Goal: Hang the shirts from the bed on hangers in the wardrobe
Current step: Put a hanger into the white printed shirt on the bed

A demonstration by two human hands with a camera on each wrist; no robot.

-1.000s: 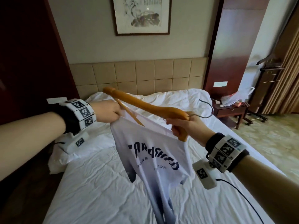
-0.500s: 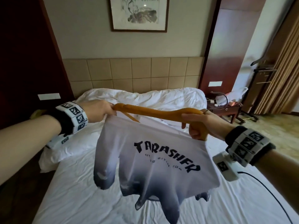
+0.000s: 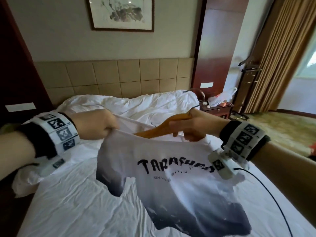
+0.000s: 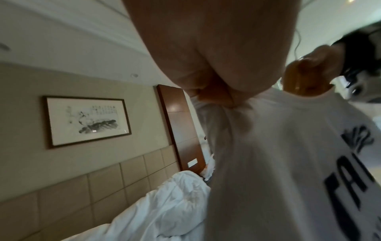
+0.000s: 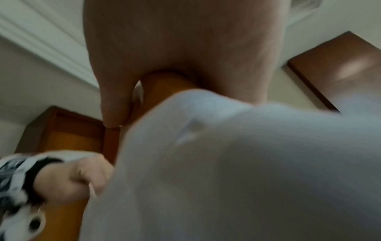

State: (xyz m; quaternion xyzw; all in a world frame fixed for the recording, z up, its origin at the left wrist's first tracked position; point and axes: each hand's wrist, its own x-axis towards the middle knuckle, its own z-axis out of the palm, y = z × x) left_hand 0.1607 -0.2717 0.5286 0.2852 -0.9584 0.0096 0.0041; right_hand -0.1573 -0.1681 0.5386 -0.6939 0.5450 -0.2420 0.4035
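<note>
A white T-shirt (image 3: pixel 171 177) with black lettering and a dark faded hem hangs in the air over the bed (image 3: pixel 71 202). My left hand (image 3: pixel 97 124) grips the shirt's collar edge and stretches it to the left; the left wrist view shows its fingers bunching the cloth (image 4: pixel 230 104). My right hand (image 3: pixel 189 127) grips an orange wooden hanger (image 3: pixel 153 130) near its metal hook, and the hanger's left arm lies inside the neck opening. In the right wrist view the hanger (image 5: pixel 163 86) sits in my fist above the shirt (image 5: pixel 247 163).
White rumpled bedding and pillows (image 3: pixel 136 103) lie at the padded headboard. A dark nightstand (image 3: pixel 217 111) with a plastic bag stands right of the bed, a valet stand (image 3: pixel 248 79) and curtains (image 3: pixel 282 48) further right. Dark wood panelling (image 3: pixel 15 65) is on the left.
The hanger has gone into the collar, so less of it shows. My left hand now pulls the collar leftward, and the shirt has spread out and dropped nearer the bed.
</note>
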